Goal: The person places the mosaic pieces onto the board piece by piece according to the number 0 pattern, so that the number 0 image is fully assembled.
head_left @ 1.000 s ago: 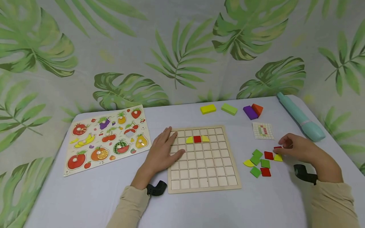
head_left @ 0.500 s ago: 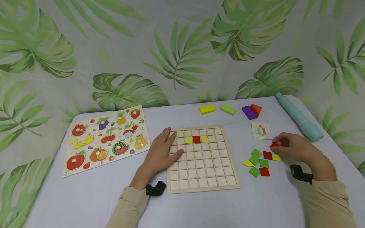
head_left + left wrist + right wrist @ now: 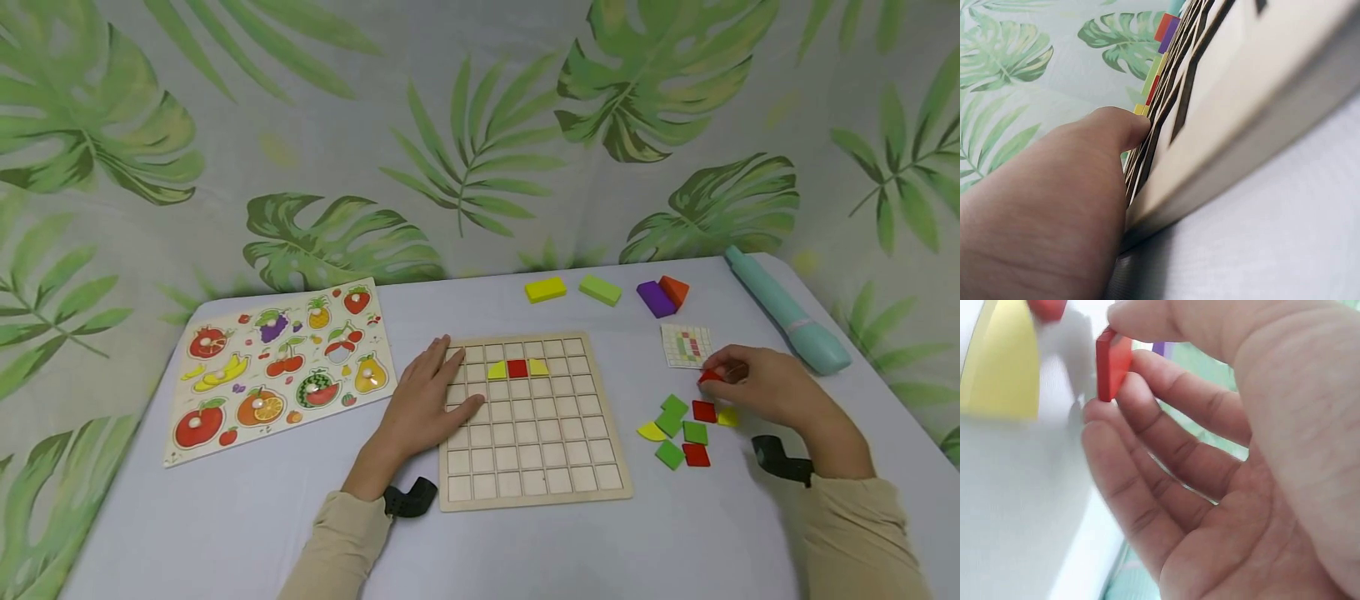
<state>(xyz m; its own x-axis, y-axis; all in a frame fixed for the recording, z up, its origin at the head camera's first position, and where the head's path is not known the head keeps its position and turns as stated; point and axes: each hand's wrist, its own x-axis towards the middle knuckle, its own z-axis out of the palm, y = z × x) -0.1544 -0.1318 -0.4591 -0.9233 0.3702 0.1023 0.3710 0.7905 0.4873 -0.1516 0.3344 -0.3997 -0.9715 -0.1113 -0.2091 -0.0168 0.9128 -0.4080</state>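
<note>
My left hand (image 3: 427, 400) rests on the left edge of a wooden grid board (image 3: 626, 487), fingers stretched out and thumb over the squares. Near the top of the grid sit a red square tile (image 3: 518, 368) with a yellow quarter-round tile (image 3: 498, 370) on its left and another yellow tile (image 3: 537, 367) on its right. Right of the board, my right hand (image 3: 765, 387) pinches a red tile (image 3: 1113, 362) between thumb and fingers, held above the tabletop. Below it lie a yellow tile (image 3: 727, 416), a red tile (image 3: 704, 411) and several green tiles (image 3: 695, 432).
A small pattern card (image 3: 686, 345) lies just beyond the right hand. Behind are yellow (image 3: 545, 290), light green (image 3: 600, 290), purple (image 3: 656, 298) and orange blocks (image 3: 675, 291). A teal tapered object (image 3: 787, 308) lies far right; a fruit puzzle board (image 3: 281, 375) lies left.
My right hand has lifted the red tile from beside the yellow one and carried it left, towards the pattern card. The left hand has stayed in place.
</note>
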